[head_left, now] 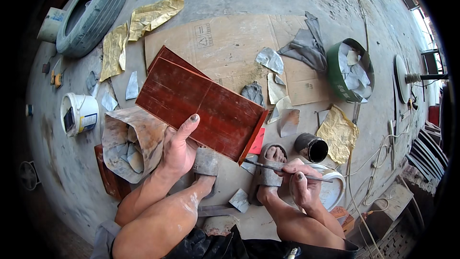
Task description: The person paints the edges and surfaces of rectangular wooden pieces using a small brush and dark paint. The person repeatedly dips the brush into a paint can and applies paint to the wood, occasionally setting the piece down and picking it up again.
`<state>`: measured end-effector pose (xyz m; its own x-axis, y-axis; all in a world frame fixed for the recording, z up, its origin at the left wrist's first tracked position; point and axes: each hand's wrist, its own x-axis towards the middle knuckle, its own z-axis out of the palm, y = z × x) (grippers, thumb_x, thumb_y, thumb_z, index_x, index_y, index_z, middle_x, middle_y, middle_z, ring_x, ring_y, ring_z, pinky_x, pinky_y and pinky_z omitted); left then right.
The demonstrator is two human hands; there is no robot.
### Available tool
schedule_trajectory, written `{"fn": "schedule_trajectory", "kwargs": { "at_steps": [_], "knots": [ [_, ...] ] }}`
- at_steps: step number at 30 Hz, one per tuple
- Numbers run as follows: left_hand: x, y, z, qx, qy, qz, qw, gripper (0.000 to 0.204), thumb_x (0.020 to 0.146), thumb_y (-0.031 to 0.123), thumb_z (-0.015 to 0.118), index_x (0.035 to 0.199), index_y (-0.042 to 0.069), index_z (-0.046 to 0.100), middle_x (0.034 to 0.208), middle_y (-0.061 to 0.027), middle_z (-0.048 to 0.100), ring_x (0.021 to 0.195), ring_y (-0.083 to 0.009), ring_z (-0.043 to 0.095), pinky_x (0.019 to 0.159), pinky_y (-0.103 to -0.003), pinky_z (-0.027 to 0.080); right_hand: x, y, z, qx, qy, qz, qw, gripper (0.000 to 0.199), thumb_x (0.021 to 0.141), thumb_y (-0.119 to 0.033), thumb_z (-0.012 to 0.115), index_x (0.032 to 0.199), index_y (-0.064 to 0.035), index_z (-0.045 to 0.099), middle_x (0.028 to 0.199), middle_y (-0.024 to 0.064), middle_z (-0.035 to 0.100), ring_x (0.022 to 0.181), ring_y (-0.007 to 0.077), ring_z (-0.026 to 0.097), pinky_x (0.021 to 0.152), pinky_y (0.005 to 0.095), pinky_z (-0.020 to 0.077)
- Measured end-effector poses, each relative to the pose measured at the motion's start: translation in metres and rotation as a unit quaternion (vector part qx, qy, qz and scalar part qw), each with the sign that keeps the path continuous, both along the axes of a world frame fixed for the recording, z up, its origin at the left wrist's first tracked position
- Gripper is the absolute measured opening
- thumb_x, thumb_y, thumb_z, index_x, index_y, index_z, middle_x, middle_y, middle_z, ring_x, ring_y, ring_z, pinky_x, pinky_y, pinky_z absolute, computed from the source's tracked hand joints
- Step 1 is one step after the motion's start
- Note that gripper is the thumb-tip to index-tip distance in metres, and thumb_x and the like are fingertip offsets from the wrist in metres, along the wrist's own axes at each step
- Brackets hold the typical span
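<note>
My left hand (179, 146) grips a dark red wooden drawer (201, 103) along its near edge, thumb pressed on the broad flat face. The drawer is tilted, with a raised lip at its right end. Between the closed fingers of my right hand (304, 182) is a thin dark brush (273, 167). The brush's far end points at the drawer's lower right corner; whether it touches cannot be told. Just beyond my right hand stands a small black-stained pot (311, 147), open at the top. A white lid or tub (335, 187) lies partly behind that hand.
Flattened cardboard (230, 33) covers the floor ahead, with sandpaper scraps (270, 60) and a grey rag (306, 45). A green tub (338, 74) of scraps stands right, near cables (378, 163). To the left are a tyre (98, 14), a white bucket (86, 108) and an open sack (122, 134).
</note>
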<state>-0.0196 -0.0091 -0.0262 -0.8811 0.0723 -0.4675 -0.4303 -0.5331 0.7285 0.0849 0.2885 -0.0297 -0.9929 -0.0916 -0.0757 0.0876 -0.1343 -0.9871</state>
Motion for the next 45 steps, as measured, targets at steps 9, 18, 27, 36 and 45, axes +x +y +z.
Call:
{"fn": "schedule_trajectory", "kwargs": {
  "at_steps": [9, 18, 27, 36, 45],
  "knots": [
    [0.000, 0.002, 0.002, 0.001, 0.002, -0.009, 1.000, 0.052, 0.098, 0.021, 0.065, 0.143, 0.005, 0.045, 0.135, -0.0109, 0.058, 0.124, -0.0252, 0.059, 0.106, -0.045, 0.048, -0.008, -0.003, -0.001, 0.003, 0.000, -0.052, 0.999, 0.029, 0.106, -0.017, 0.053, 0.113, 0.0051, 0.069, 0.096, 0.0146, 0.069, 0.077, 0.0161, 0.059, 0.073, 0.0312, 0.0498],
    [0.002, -0.001, -0.003, -0.009, 0.006, -0.001, 1.000, 0.052, 0.098, 0.021, 0.064, 0.144, 0.006, 0.045, 0.135, -0.0101, 0.059, 0.123, -0.0250, 0.059, 0.105, -0.046, 0.049, -0.003, 0.002, 0.002, 0.024, 0.011, 0.045, 0.999, 0.024, 0.105, -0.012, 0.053, 0.113, 0.0040, 0.070, 0.099, 0.0164, 0.071, 0.072, 0.0131, 0.058, 0.067, 0.0263, 0.0479],
    [0.002, 0.002, 0.004, -0.001, 0.012, -0.022, 1.000, 0.050, 0.098, 0.019, 0.063, 0.144, 0.005, 0.046, 0.136, -0.0096, 0.058, 0.125, -0.0245, 0.057, 0.107, -0.045, 0.046, -0.016, -0.001, -0.005, 0.026, 0.001, -0.081, 0.996, 0.030, 0.107, -0.023, 0.053, 0.118, 0.0022, 0.065, 0.101, 0.0175, 0.071, 0.077, 0.0165, 0.062, 0.068, 0.0290, 0.0484],
    [0.003, 0.003, 0.001, 0.005, 0.004, -0.027, 1.000, 0.051, 0.098, 0.020, 0.063, 0.144, 0.005, 0.046, 0.137, -0.0092, 0.058, 0.126, -0.0238, 0.057, 0.109, -0.044, 0.044, -0.031, 0.006, -0.003, -0.021, -0.025, -0.157, 0.987, 0.032, 0.108, -0.022, 0.052, 0.122, 0.0047, 0.062, 0.108, 0.0203, 0.073, 0.080, 0.0153, 0.062, 0.079, 0.0305, 0.0513],
    [-0.001, 0.004, 0.005, 0.012, 0.004, -0.018, 1.000, 0.048, 0.099, 0.019, 0.062, 0.142, 0.003, 0.047, 0.136, -0.0110, 0.060, 0.125, -0.0248, 0.058, 0.108, -0.044, 0.045, -0.003, 0.005, -0.011, 0.001, -0.018, -0.043, 0.999, 0.031, 0.108, -0.022, 0.052, 0.113, 0.0033, 0.069, 0.100, 0.0164, 0.071, 0.077, 0.0152, 0.059, 0.073, 0.0302, 0.0496]
  ]
}}
